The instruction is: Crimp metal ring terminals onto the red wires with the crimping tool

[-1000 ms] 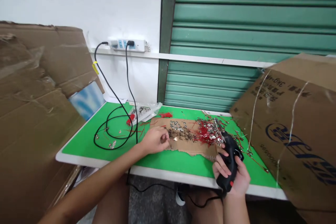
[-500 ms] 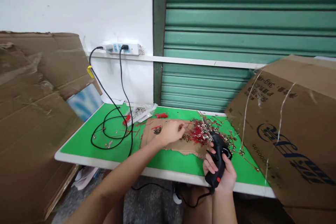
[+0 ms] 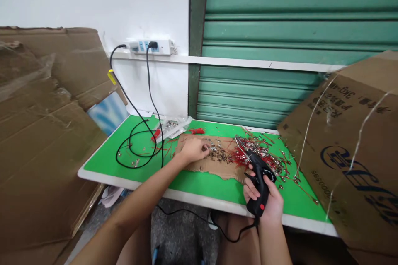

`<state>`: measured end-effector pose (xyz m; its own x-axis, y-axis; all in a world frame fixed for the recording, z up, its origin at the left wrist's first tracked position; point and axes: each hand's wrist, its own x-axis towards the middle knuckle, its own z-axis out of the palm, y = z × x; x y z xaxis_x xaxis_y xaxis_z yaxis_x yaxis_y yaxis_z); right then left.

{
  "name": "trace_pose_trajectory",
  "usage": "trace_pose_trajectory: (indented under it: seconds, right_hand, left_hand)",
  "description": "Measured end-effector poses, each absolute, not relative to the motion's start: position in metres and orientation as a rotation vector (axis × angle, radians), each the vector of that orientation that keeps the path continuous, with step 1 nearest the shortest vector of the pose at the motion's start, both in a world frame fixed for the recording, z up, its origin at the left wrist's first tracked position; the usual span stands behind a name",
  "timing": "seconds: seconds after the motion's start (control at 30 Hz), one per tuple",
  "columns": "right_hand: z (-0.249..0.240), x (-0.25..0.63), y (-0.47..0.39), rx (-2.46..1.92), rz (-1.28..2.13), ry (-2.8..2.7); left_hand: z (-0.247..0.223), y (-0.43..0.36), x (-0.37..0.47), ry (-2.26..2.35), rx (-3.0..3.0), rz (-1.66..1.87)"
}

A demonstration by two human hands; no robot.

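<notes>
My right hand [image 3: 272, 205] is wrapped round a black soldering gun [image 3: 258, 182] with a trigger, a red dot and a thin metal tip. Its tip points up and away, over a heap of short red wires with shiny metal ends [image 3: 256, 153]. On a torn cardboard sheet [image 3: 214, 172], my left hand [image 3: 194, 150] rests toward the left with fingers curled together. Whatever they hold, if anything, is too small to name. Rows of small dark and silvery metal pieces [image 3: 219, 154] lie on the cardboard just right of these fingers.
The green table [image 3: 192, 180] has a white edge. Black cables [image 3: 133, 165] coil at its left and run up to a power strip [image 3: 158, 46]. A plastic bag of metal parts [image 3: 174, 126] lies at the back. Large cardboard boxes [image 3: 348, 165] flank both sides.
My left hand has moved left across the cardboard, uncovering more small metal pieces. The right hand keeps hold of the soldering gun, nearly in place. The view has shifted slightly.
</notes>
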<state>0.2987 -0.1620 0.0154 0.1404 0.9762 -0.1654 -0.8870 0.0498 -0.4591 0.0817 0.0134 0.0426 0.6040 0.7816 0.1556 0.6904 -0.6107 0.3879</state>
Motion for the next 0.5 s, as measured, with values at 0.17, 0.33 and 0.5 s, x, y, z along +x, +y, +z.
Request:
trace_pose_trajectory:
  seconds: [0.17, 0.33, 0.5]
  right_hand:
    - [0.017, 0.296, -0.162, -0.536, 1.383, -0.281]
    - [0.019, 0.292, -0.164, -0.565, 1.319, -0.302]
    - [0.021, 0.288, -0.165, -0.594, 1.282, -0.295]
  left_hand:
    - [0.038, 0.011, 0.093, 1.289, 2.536, 0.400]
    - [0.031, 0.010, 0.099, 1.252, 2.501, 0.421]
    - [0.030, 0.006, 0.094, 1.134, 2.469, 0.449]
